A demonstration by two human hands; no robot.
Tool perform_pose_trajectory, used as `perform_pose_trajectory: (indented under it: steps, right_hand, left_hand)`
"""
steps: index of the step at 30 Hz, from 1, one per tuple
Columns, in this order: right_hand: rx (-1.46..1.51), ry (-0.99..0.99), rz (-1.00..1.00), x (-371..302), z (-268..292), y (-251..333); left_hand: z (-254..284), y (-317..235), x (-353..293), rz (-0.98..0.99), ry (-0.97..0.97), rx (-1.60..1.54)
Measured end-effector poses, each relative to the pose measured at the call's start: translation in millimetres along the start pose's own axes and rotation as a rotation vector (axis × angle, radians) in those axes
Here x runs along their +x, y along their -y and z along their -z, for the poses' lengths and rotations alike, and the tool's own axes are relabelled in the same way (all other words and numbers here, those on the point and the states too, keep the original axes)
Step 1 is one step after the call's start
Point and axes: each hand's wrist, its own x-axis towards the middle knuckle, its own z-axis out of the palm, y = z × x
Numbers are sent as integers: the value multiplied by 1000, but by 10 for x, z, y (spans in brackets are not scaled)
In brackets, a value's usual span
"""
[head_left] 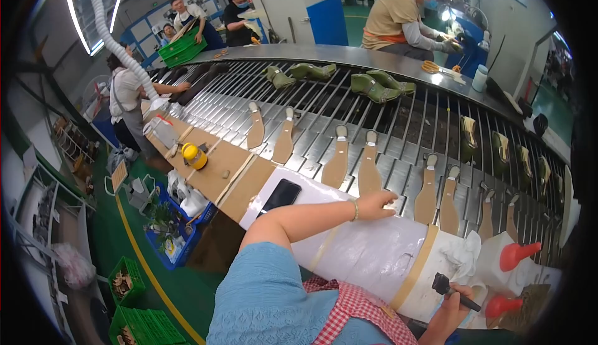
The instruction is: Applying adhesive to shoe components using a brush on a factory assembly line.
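Observation:
My left hand (375, 204) rests palm down at the far edge of the white covered bench (367, 251), fingers close together, just below a tan insole (369, 172) on the slatted conveyor (398, 127). It holds nothing. My right hand (460, 296) is closed on a black-handled brush (450, 289) near the bench's right end, beside two red cone-topped bottles (518, 255). A black phone (280, 196) lies on the bench left of my left forearm.
Pairs of tan insoles and green shoe uppers (372, 85) ride the curved conveyor. A yellow container (195, 155) stands on the brown bench part. Other people work at the far side and left end. Green crates (144, 326) sit on the floor at left.

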Motion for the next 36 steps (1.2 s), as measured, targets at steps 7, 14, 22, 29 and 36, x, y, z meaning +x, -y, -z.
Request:
perform_pose_trajectory:
  steps: [7, 14, 22, 29, 36]
  right_hand:
    - [-58, -10, 96, -496, -99, 167]
    - [-71, 6, 152, -909, -171, 160]
    - [-118, -44, 156, -842, -218, 30]
    - [0, -39, 14, -611, -231, -502]
    - [-26, -20, -58, -553, -174, -1111]
  left_hand:
    - [-305, -37, -449, -133, -274, 294]
    - [-321, -1, -496, -107, -304, 341]
    - [-320, -17, -536, -66, -286, 345]
    - [-307, -26, -529, -110, -323, 362]
    - [-279, -15, -520, -101, -310, 377]
